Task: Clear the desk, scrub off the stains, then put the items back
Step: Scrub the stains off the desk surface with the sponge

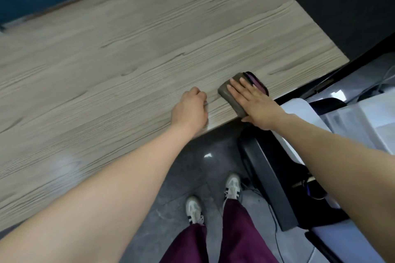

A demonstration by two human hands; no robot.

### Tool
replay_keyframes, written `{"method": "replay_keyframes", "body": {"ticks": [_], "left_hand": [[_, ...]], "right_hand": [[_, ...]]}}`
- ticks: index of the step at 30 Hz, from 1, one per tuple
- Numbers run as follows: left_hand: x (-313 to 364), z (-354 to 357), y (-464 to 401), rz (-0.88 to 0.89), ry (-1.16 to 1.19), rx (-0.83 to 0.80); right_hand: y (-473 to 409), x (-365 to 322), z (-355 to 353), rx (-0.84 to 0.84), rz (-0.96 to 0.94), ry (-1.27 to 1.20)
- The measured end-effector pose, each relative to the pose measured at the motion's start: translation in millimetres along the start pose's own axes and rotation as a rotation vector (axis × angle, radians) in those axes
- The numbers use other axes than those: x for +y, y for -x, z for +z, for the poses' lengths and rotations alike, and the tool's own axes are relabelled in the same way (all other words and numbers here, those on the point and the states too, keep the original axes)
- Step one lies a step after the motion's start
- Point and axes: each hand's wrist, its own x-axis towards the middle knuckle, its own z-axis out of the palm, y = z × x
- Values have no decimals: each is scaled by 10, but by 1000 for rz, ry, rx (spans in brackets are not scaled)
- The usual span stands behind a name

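Desk (128, 53) of pale wood grain fills the view. At its near right corner lies a grey-brown pad (229, 94), a dark pink-faced thing just behind it. The right hand (253, 102) rests flat on the pad, fingers straight and together. The left hand (190, 109) sits just beside on the desk edge, fingers curled under; whether it holds anything cannot be told
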Motion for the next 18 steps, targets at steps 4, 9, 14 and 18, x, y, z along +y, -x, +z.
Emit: {"method": "replay_keyframes", "body": {"ticks": [4,9,14,18], "left_hand": [[325,70,-266,22,33,19],[832,137,-628,68,64,-16],[1214,231,-924,144,25,-20],[1430,300,-1081,156,18,-27]], "right_hand": [[84,511,-86,-17,24,16],[161,1021,-150,-6,16,21],[260,1515,-217,5,42,43],[274,1779,-210,16,20,69]]}}
